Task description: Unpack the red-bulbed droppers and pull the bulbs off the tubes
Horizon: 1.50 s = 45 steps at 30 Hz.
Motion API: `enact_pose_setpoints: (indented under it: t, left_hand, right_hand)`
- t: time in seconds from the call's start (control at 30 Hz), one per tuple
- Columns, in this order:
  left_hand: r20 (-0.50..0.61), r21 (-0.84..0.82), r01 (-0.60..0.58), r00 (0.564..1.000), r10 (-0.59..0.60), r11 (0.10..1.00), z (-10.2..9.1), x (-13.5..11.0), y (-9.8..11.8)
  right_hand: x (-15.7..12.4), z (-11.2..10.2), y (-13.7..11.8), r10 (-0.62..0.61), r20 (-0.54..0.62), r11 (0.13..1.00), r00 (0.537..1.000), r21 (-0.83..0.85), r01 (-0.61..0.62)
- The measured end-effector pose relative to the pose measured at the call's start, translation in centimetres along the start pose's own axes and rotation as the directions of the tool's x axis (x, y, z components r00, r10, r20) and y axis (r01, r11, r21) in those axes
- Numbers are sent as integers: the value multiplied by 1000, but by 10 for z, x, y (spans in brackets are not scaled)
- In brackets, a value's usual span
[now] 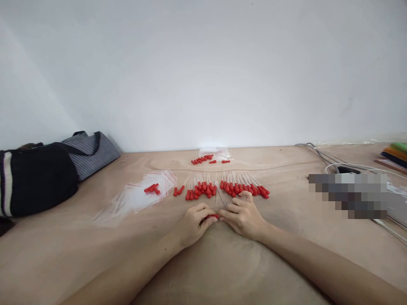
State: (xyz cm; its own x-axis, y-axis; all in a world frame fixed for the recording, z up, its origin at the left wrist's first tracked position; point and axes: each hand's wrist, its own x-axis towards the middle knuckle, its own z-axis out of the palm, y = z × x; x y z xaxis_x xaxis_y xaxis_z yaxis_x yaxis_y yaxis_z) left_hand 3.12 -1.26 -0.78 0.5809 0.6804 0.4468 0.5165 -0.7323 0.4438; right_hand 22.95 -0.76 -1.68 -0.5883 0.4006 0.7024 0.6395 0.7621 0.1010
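Observation:
Near the front of the table, my left hand [199,220] is closed around a red dropper bulb [213,216], whose end shows at the fingertips. My right hand [243,217] meets it there, thumb and finger pinched at the bulb's end; what they hold is too small to make out. Just beyond the fingers lie a few loose clear tubes [220,195]. Behind the hands, droppers with red bulbs and thin clear stems are laid in two groups, a left group [200,189] and a right group [243,189], stems pointing away from me.
Clear zip bags [136,197] are spread at left, with a few loose red bulbs [151,188] on top. Further back are more red bulbs [200,160] and a bag of tubes [216,152]. Bags [38,178] stand far left; cables [321,156] and a blurred object [352,195] lie right.

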Motion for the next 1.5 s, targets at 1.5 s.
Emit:
enact_pose_setpoints:
  t: [1.5]
  left_hand:
    - [-561, 585, 562, 801, -208, 585, -77, -22, -84]
  right_hand:
    - [-11, 3, 16, 356, -96, 932, 930, 105, -346]
